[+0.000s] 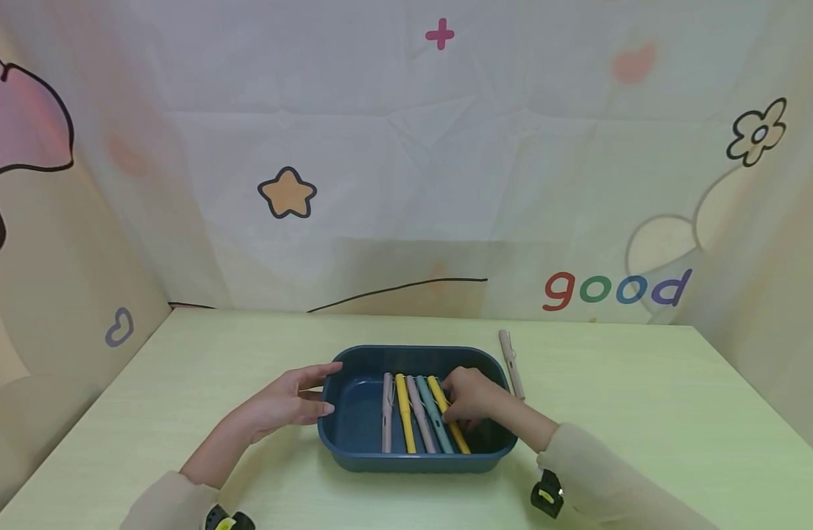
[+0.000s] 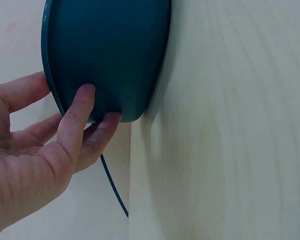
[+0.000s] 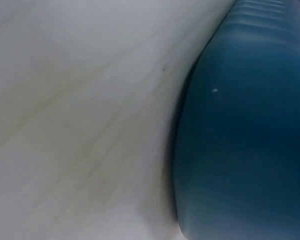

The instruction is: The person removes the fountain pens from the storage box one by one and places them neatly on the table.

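Nearest are two pale sleeves (image 1: 618, 478), with one black strap device (image 1: 547, 495) at each wrist. The left forearm slants up and inward to the left hand (image 1: 290, 397), whose fingers are spread apart, their tips resting against the left end of the blue bin (image 1: 416, 464) at its rim and outer wall. The right forearm crosses the bin's right wall, and the right hand (image 1: 475, 397) dips inside, knuckles up and fingers bent down beside the rightmost pen; I cannot tell whether they pinch it.

Five pens lie side by side in the bin, toward its middle and right: two lilac pens (image 1: 387, 419), two yellow pens (image 1: 404, 416) and one teal pen (image 1: 435, 416). A sixth, one pinkish pen (image 1: 510, 364), lies on the pale table (image 1: 644, 412) just beyond the bin's right side. Behind hangs a printed cloth (image 1: 393, 162) with one orange star (image 1: 288, 193).
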Action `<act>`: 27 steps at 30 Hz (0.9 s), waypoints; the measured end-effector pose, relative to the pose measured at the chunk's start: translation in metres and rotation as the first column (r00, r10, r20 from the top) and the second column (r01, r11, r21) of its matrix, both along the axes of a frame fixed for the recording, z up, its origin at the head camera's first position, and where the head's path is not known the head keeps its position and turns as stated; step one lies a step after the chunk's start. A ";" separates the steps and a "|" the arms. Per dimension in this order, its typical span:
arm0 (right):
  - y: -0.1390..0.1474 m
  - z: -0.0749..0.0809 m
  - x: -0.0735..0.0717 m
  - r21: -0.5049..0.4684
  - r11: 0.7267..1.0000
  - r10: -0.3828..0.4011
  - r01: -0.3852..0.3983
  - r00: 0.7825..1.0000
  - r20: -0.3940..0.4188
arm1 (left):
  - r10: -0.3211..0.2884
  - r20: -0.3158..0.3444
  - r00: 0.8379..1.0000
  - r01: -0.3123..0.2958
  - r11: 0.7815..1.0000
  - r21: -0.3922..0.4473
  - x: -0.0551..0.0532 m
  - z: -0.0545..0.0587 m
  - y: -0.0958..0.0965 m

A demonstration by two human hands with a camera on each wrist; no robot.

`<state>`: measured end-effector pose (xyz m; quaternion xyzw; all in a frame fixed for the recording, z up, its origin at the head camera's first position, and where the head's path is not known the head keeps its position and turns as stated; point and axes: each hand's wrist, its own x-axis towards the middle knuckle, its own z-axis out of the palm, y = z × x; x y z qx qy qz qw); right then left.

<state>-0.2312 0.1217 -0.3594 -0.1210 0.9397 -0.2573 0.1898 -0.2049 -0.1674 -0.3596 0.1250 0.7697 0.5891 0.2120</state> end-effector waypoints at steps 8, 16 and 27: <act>-0.005 -0.004 0.001 0.066 0.998 -0.001 0.005 0.998 -0.068 | -0.002 -0.005 1.000 0.002 1.000 -0.010 0.000 0.003 0.001; -0.007 -0.004 0.002 0.053 0.998 -0.011 0.017 0.995 -0.102 | -0.015 -0.003 1.000 0.015 1.000 0.000 0.000 0.001 0.000; 0.004 0.018 0.005 -0.084 0.996 -0.039 0.030 0.993 -0.108 | -0.019 0.010 1.000 0.019 1.000 0.022 0.000 0.000 0.000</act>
